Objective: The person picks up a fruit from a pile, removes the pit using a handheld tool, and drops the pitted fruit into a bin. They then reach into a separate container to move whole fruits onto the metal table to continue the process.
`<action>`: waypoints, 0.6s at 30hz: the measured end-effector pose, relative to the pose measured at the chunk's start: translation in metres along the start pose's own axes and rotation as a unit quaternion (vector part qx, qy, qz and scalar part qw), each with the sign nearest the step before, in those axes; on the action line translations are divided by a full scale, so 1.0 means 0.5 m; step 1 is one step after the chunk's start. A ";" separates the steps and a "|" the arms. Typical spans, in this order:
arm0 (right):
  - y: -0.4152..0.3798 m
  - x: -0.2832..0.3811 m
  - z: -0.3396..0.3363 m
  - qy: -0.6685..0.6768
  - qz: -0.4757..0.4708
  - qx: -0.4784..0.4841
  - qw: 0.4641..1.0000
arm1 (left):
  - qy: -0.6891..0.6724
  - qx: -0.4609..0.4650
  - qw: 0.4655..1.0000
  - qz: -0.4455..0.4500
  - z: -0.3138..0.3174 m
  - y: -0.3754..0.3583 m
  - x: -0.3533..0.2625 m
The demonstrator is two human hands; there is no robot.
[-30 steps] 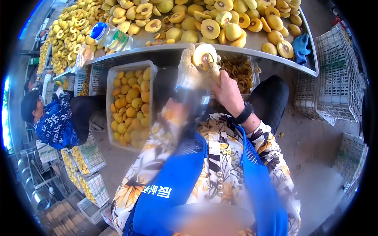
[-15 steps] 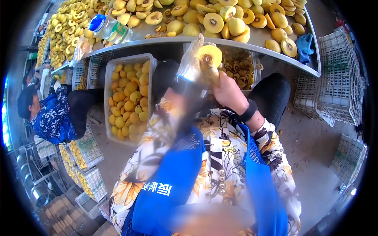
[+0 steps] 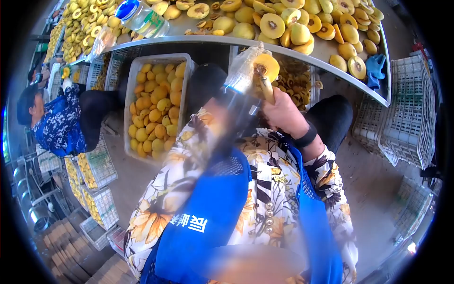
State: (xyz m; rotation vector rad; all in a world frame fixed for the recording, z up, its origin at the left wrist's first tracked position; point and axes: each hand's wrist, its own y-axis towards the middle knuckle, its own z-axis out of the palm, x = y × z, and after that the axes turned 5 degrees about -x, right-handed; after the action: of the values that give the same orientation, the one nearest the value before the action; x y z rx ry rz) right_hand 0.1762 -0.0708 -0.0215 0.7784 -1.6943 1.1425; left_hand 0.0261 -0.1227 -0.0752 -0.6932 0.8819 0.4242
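Note:
My left hand [image 3: 240, 75], in a clear plastic glove, is closed around a halved yellow peach [image 3: 270, 66], its cut face up with a brown centre. My right hand [image 3: 285, 113], bare with a black wristband, grips the light-coloured handle of a pitting tool [image 3: 267, 91]. The tool's far end meets the peach's brown centre; its tip is hidden. Both hands are just off the table's near edge, above a bin of brown-and-yellow scraps [image 3: 299, 86].
Halved peaches [image 3: 243, 31] cover much of the metal table [image 3: 321, 66]. On it are a blue-capped bottle [image 3: 142, 20] and a blue glove [image 3: 376, 71]. A tub of whole peaches [image 3: 156, 106] stands left. Stacked crates [image 3: 402, 109] stand right. A co-worker [image 3: 56, 118] sits at far left.
The view has shifted slightly, so table and hands appear a little further right. Both hands keep their hold, and the tool stays at the peach's centre.

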 end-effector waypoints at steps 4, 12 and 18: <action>-0.010 0.026 -0.001 0.110 0.089 0.048 0.989 | 0.059 -0.021 0.987 0.148 0.019 -0.017 -0.013; 0.010 -0.031 -0.020 0.305 0.200 0.154 0.918 | -0.124 -0.124 0.984 -0.027 0.043 -0.031 -0.005; 0.043 -0.095 -0.011 0.440 0.106 0.192 0.871 | -0.313 -0.185 0.931 -0.034 -0.025 -0.013 -0.071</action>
State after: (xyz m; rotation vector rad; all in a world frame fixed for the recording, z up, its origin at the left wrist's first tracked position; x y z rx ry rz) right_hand 0.1773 -0.0574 -0.0720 0.2023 -0.7943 1.6832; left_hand 0.0028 -0.1382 -0.0494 -0.8624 0.1687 0.7098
